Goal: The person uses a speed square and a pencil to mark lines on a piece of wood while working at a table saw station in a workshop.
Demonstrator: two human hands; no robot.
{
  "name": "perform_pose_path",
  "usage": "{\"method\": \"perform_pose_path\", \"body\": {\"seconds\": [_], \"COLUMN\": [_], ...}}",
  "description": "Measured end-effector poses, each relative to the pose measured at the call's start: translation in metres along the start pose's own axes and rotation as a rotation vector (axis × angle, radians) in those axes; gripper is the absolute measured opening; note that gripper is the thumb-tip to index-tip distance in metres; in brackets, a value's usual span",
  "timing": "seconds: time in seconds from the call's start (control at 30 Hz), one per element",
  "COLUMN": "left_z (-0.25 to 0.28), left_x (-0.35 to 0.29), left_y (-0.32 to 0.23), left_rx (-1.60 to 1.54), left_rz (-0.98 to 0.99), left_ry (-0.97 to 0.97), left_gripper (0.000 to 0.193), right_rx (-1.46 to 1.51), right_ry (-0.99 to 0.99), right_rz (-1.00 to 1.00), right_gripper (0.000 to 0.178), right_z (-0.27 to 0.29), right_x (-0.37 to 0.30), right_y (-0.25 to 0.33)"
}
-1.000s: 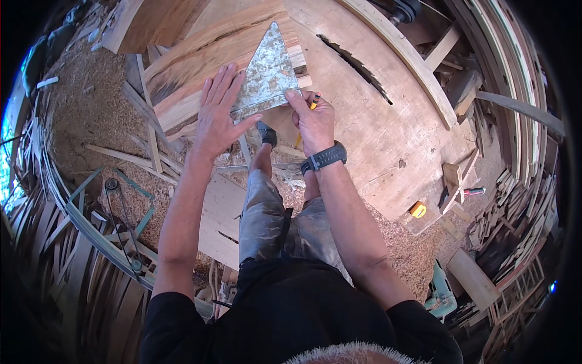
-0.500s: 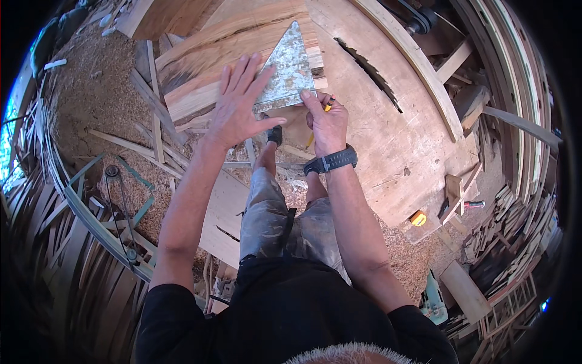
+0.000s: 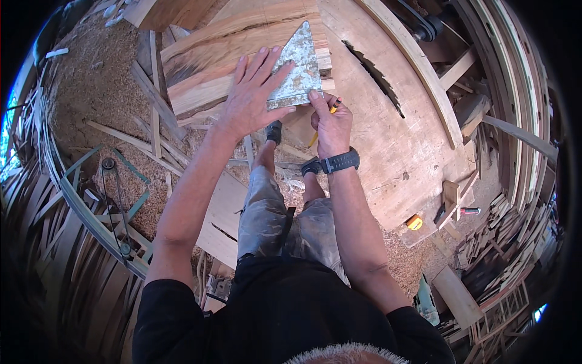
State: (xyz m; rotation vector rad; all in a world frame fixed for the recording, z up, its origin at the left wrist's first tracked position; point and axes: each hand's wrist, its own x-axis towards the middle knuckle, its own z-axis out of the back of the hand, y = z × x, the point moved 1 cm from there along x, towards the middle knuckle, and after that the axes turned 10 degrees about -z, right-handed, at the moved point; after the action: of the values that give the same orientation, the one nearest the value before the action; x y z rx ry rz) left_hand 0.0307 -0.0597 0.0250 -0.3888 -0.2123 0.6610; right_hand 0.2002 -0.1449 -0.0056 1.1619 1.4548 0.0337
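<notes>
A speckled grey metal triangular square lies on a thick wooden board with a dark crack and streaks in its grain. My left hand is spread flat, its fingers across the board and onto the square's slanted side, its thumb stretched along the square's lower edge. At the square's lower right corner, the thumb of my right hand presses on the metal. A yellow pencil passes through the curled fingers of that hand, pointing down toward me. Those fingers partly hide it.
The board rests by a broad plywood surface with a long jagged slot. A yellow tape measure and a red-handled tool lie at right. A belt and pulleys stand at left. Sawdust and offcuts surround my feet.
My left hand has slid rightward, further onto the metal square. My right hand keeps its hold on the pencil and its thumb on the corner. The whole view has shifted slightly.
</notes>
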Motion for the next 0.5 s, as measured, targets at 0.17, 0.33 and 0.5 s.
{"method": "perform_pose_path", "body": {"seconds": [0.17, 0.33, 0.5], "left_z": [-0.0022, -0.001, -0.0027], "left_x": [-0.0002, -0.0007, -0.0016], "left_y": [0.0012, 0.0001, 0.0], "left_rx": [-0.008, -0.01, -0.022], "left_rz": [0.0, 0.006, 0.001], "left_ry": [-0.008, -0.014, -0.007], "left_gripper": [0.086, 0.086, 0.086], "right_rx": [-0.027, -0.009, -0.007], "right_ry": [0.008, 0.009, 0.003], "right_rz": [-0.003, -0.011, -0.015], "right_gripper": [0.019, 0.019, 0.018], "right_z": [0.0032, 0.0012, 0.0018], "right_x": [0.0024, -0.0001, -0.001], "right_y": [-0.0029, 0.0011, 0.0026]}}
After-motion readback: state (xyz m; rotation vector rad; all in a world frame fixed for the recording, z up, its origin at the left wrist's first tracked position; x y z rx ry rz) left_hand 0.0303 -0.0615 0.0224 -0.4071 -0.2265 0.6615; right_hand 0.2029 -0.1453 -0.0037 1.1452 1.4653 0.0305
